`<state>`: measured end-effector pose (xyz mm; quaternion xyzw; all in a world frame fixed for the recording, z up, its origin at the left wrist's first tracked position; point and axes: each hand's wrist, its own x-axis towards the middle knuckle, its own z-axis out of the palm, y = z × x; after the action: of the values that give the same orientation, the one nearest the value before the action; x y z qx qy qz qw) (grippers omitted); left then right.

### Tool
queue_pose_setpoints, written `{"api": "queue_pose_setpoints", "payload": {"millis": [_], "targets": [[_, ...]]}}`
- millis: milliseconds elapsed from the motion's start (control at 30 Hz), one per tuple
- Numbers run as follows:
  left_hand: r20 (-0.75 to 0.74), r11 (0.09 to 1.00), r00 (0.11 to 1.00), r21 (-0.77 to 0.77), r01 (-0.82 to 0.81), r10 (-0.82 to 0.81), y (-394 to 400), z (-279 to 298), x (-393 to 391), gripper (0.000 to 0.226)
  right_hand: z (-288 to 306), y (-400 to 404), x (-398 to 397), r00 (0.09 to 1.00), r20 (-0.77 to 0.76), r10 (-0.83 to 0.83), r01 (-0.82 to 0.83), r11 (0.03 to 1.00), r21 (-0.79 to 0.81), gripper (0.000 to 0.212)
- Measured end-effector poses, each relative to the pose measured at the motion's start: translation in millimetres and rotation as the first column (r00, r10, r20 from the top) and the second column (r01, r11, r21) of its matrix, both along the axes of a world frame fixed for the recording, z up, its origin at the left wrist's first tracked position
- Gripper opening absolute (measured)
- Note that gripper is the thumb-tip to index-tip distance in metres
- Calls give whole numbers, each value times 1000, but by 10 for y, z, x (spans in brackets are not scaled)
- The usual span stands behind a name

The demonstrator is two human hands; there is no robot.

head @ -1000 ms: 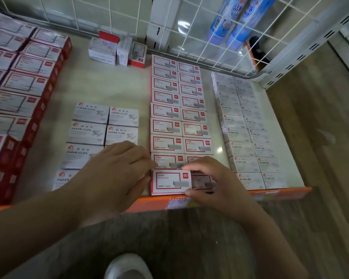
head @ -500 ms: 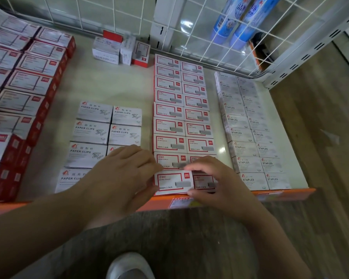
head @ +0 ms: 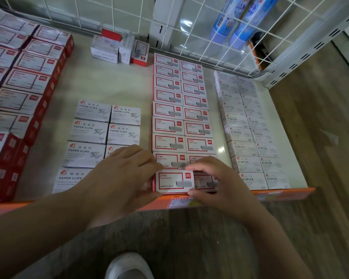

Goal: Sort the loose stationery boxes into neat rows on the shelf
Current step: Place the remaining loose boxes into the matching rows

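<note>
Hands flank flat rectangular cardboard staple box on smooth shelf.

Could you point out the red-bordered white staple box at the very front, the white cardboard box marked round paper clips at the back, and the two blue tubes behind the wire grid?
Red-bordered white staple box [head: 174,182], head view, top face.
White cardboard round paper clips box [head: 104,52], head view, front face.
Blue tubes [head: 226,19], head view, left tube's body.

Box count on the shelf

Red-framed staple boxes: two columns of nine, eighteen. Grey STAPLES boxes: two columns of about eight. PAPER CLIPS boxes: seven visible. Three loose boxes far back. Two blue tubes behind the grid. Two hands.
</note>
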<state>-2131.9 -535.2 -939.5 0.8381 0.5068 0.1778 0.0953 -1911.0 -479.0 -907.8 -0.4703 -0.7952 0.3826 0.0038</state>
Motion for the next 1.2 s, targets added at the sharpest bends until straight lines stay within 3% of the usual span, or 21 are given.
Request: {"api": "queue_pose_setpoints", "payload": {"millis": [767, 1067, 1200], "targets": [[14, 999, 1000, -41, -10, 10, -26, 1, -20, 47, 2, -15, -21, 1000, 2, 6, -6, 1000, 9, 42], [15, 994, 999, -96, -45, 47, -25, 2, -54, 69, 12, -17, 5, 1000, -14, -22, 22, 1000, 7, 44], [-17, 994, 995, -45, -95, 94, 17, 48, -92, 54, 90, 27, -79, 996, -20, -84, 85, 995, 60, 32]]}}
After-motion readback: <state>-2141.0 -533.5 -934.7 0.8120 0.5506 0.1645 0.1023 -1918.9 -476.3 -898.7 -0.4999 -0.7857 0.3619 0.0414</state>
